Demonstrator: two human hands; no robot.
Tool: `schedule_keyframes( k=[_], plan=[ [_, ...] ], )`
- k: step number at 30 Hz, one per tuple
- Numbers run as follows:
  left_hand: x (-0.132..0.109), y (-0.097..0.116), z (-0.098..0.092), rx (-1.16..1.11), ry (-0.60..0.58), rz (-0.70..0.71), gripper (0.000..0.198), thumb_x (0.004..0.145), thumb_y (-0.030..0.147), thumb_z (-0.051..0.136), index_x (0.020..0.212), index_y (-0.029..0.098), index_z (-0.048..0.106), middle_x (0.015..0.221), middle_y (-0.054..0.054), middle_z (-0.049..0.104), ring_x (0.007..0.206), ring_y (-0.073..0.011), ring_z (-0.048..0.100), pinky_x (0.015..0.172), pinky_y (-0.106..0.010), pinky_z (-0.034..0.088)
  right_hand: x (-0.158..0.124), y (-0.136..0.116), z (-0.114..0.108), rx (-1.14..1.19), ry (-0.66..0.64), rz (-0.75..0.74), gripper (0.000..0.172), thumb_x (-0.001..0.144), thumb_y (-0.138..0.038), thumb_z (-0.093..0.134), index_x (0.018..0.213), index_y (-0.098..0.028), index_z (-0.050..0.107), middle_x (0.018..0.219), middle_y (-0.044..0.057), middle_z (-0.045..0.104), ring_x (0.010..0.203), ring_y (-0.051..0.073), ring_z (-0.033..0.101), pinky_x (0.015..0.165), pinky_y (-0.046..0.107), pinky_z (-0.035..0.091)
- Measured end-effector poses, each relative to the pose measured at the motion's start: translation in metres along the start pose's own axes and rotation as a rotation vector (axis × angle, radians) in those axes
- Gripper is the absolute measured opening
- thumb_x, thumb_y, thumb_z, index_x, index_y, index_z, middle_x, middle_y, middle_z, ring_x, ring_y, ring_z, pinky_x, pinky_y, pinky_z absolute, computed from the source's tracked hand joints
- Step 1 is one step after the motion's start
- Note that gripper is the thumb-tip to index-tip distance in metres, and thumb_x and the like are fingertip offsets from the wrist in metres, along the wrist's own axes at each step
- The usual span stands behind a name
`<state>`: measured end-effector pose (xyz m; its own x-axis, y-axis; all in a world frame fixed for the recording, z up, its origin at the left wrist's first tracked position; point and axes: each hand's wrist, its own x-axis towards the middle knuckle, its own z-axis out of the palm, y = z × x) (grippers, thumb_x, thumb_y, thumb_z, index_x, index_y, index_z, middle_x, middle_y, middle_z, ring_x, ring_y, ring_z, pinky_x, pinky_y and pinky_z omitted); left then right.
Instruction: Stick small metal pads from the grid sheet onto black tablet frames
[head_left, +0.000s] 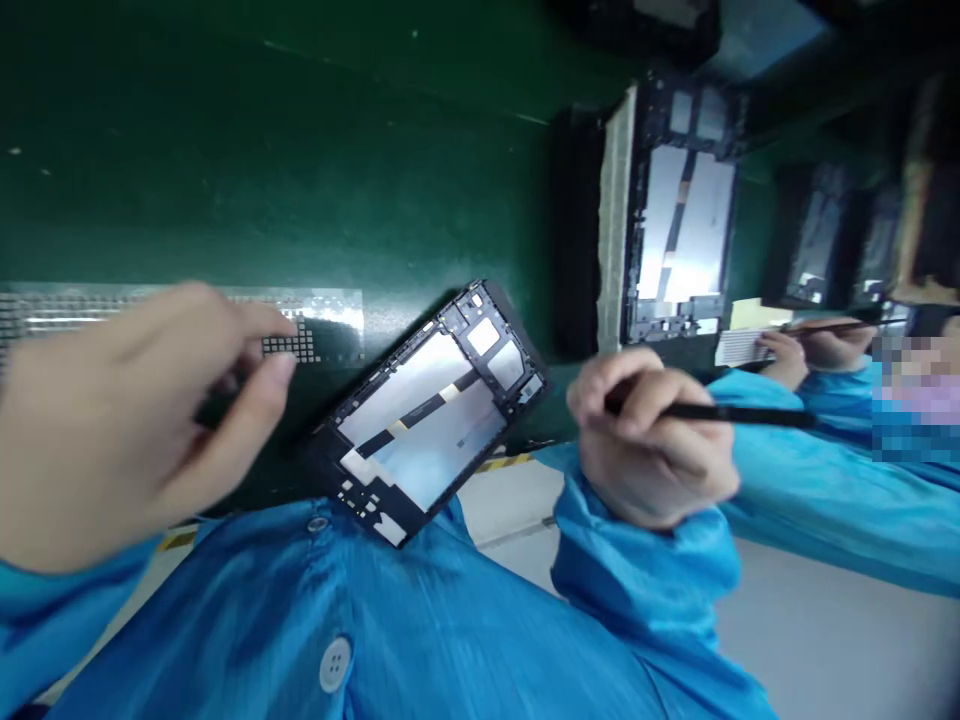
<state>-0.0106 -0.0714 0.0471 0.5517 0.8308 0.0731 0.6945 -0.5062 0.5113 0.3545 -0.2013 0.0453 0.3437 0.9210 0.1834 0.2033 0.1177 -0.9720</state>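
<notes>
I see the right hand (pixel 652 440) pinching a slim black rod (pixel 742 414); the left hand (pixel 142 400) has thumb and forefinger slightly parted over a glossy sheet (pixel 334 325) of tiny squares. Between them, a rectangular, silvery phone frame (pixel 429 415) slants near the edge of the smooth green worktop (pixel 300 200).

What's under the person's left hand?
Beneath the left hand runs a clear strip bearing rows of small squares. The hand covers part of it; whether they touch cannot be told.

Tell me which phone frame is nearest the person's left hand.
The slanted phone frame, between the left hand and the right hand; the other frames lie farther off, to the right.
</notes>
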Motion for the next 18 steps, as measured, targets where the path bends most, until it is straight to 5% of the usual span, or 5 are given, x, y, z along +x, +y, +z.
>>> schedule_keyframes(
  k=[4, 7, 9, 12, 18],
  plan=[
    [-0.038, 0.047, 0.047, -0.101, -0.137, 0.05, 0.053, 0.113, 0.055, 0.049, 0.144, 0.018, 0.069, 0.136, -0.016, 0.077, 0.127, -0.0403, 0.074, 0.102, -0.059, 0.068, -0.097, -0.014, -0.007, -0.249, -0.314, 0.524, 0.006, 0.085, -0.035, 0.089, 0.083, -0.032, 0.084, 0.077, 0.002, 0.079, 0.063, 0.026, 0.071, 0.056, 0.041, 0.058],
    [-0.05, 0.069, 0.073, -0.127, -0.106, 0.091, 0.047, 0.112, 0.044, 0.054, 0.148, 0.016, 0.065, 0.129, -0.018, 0.076, 0.117, -0.0362, 0.077, 0.091, -0.05, 0.071, -0.155, -0.011, 0.023, -0.243, -0.102, 0.698, 0.048, 0.072, -0.053, 0.096, 0.115, -0.058, 0.078, 0.099, -0.004, 0.09, 0.072, 0.04, 0.081, 0.057, 0.056, 0.068],
    [-0.047, 0.07, 0.07, -0.16, -0.068, 0.138, 0.048, 0.114, 0.046, 0.054, 0.151, 0.017, 0.062, 0.133, -0.017, 0.076, 0.117, -0.0309, 0.078, 0.092, -0.042, 0.072, -0.159, -0.005, 0.039, -0.223, 0.107, 0.626, 0.047, 0.082, -0.06, 0.087, 0.125, -0.066, 0.069, 0.118, -0.006, 0.089, 0.104, 0.045, 0.086, 0.081, 0.064, 0.074],
    [-0.027, 0.043, 0.048, -0.183, -0.013, 0.193, 0.044, 0.119, 0.045, 0.044, 0.153, 0.022, 0.06, 0.132, -0.012, 0.076, 0.109, -0.0212, 0.079, 0.094, -0.033, 0.07, -0.097, 0.0, 0.048, -0.115, 0.273, 0.52, 0.047, 0.087, -0.058, 0.082, 0.131, -0.046, 0.07, 0.132, 0.003, 0.086, 0.118, 0.039, 0.085, 0.1, 0.06, 0.072],
    [0.028, -0.053, 0.033, -0.048, 0.016, 0.121, 0.035, 0.112, 0.048, 0.071, 0.132, 0.018, 0.073, 0.128, -0.01, 0.076, 0.11, -0.0206, 0.075, 0.1, -0.042, 0.069, 0.158, -0.001, 0.09, -0.017, 0.106, 0.366, 0.056, 0.084, -0.062, 0.088, 0.122, -0.024, 0.074, 0.105, 0.004, 0.081, 0.073, 0.017, 0.071, 0.055, 0.028, 0.055]
  ],
)
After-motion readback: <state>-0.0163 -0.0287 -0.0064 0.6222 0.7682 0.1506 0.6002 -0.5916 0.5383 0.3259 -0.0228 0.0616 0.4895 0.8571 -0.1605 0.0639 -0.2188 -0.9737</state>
